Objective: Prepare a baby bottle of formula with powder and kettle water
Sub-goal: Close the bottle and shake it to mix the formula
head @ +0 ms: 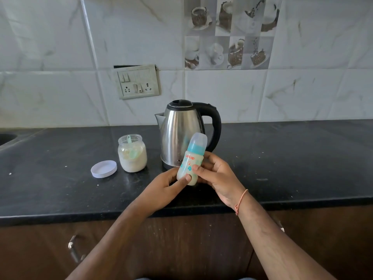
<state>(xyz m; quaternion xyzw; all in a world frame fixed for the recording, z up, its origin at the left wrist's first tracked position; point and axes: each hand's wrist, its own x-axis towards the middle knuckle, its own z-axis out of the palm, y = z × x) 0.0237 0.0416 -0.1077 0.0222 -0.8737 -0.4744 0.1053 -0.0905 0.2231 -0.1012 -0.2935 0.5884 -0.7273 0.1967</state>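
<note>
A baby bottle (191, 158) with a teal collar, clear cap and milky liquid inside is held tilted above the counter, in front of the steel kettle (181, 134). My left hand (163, 188) grips its base, thumb across the front. My right hand (218, 176) holds its middle from the right, fingers curled round it. An open glass jar of white powder (132, 156) with a teal scoop inside stands left of the kettle. The jar's white lid (104, 168) lies flat beside it.
The black stone counter (292, 158) runs the full width, with its front edge just below my wrists. A sink corner (6, 138) shows at far left. A switch and socket plate (138, 81) sits on the tiled wall. Drawer handles (73, 249) are below.
</note>
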